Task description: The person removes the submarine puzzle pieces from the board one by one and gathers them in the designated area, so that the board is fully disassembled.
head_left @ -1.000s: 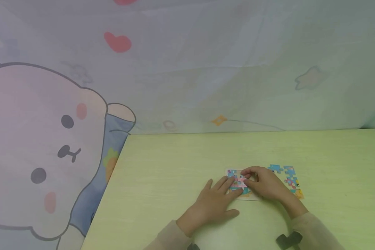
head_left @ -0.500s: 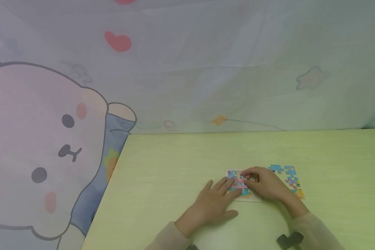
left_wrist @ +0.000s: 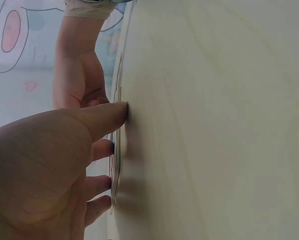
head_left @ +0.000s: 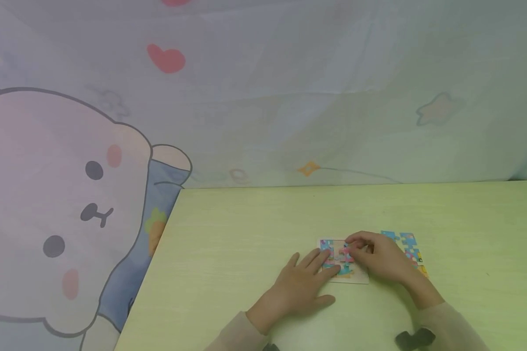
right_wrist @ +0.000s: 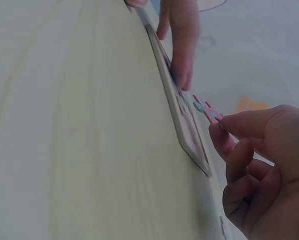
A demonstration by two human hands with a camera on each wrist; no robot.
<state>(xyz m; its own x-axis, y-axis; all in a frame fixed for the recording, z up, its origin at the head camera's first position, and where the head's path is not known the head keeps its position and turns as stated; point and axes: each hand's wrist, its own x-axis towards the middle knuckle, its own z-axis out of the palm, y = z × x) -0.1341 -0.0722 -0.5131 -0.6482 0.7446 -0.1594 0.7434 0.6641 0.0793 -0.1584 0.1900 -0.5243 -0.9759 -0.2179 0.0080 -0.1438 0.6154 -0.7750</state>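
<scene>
A small jigsaw tray [head_left: 360, 279] lies on the table, partly filled with blue, pink and teal pieces. My left hand [head_left: 299, 283] rests with spread, straight fingers on the tray's left side, covering some of the picture. Over the tray's right part, my right hand [head_left: 383, 257] pinches a pink and blue puzzle piece [right_wrist: 205, 109] between thumb and forefinger. In the right wrist view that piece is tilted and raised above the tray, and the other fingers are curled into the palm. A pale bare patch shows in the tray's middle, left of the held piece.
Several loose puzzle pieces [head_left: 408, 239] lie right of the tray, partly hidden behind my right hand and wrist. The pale yellow-green table [head_left: 237, 219] ends at a printed cloth backdrop [head_left: 263, 97] behind and to the left.
My right hand has shifted slightly right, carrying the pink piece away from the tray's middle, where a bare patch is now exposed. My left hand has stayed in place.
</scene>
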